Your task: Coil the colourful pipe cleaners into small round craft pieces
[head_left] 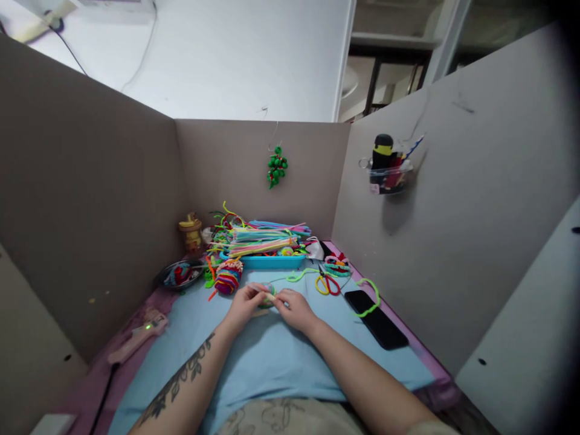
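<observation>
My left hand (244,303) and my right hand (295,309) meet over the blue cloth (267,356), fingers pinched together. Between them is a small pastel pipe-cleaner piece (270,289) in green and pink, partly covered by my fingers. A pale strand seems to run between both fingertips; its exact shape is too small to tell. Left of my hands lies a striped bundle of wound pipe cleaners (228,278). To the right, scissors (327,284) with yellow and red handles lie beside a loose green pipe cleaner (301,275).
A blue tray (272,262) heaped with pipe cleaners stands at the back. A dark bowl (181,275) and a glue gun (140,335) lie left; a black phone (377,320) lies right. Grey panels surround the table, one bearing a tool holder (389,180), another a green ornament (277,168).
</observation>
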A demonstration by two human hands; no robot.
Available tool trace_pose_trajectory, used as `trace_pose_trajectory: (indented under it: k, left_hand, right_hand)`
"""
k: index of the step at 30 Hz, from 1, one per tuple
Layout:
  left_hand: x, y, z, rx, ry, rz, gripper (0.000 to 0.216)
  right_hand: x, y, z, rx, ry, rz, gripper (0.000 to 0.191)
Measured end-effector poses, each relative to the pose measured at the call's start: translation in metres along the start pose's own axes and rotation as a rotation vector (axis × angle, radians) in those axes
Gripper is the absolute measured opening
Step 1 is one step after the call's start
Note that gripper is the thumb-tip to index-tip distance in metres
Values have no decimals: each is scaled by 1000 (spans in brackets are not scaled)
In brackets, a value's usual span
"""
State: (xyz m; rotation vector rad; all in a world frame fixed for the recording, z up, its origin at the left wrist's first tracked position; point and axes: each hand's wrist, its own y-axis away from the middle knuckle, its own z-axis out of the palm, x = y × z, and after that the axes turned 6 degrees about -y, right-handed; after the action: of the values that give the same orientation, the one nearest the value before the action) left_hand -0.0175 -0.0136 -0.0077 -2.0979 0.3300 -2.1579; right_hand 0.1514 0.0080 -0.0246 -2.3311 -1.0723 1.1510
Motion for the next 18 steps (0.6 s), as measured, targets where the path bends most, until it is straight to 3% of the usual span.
trace_pose_trajectory:
  k: [10,18]
  left_hand:
    - [-1,1,7,-22,-111,73,15]
    - [-6,1,4,-27,-160,100,17]
  right_hand:
    - [6,-1,-2,-30,-266,55,37]
    - [10,-2,2,-114,-291,135,37]
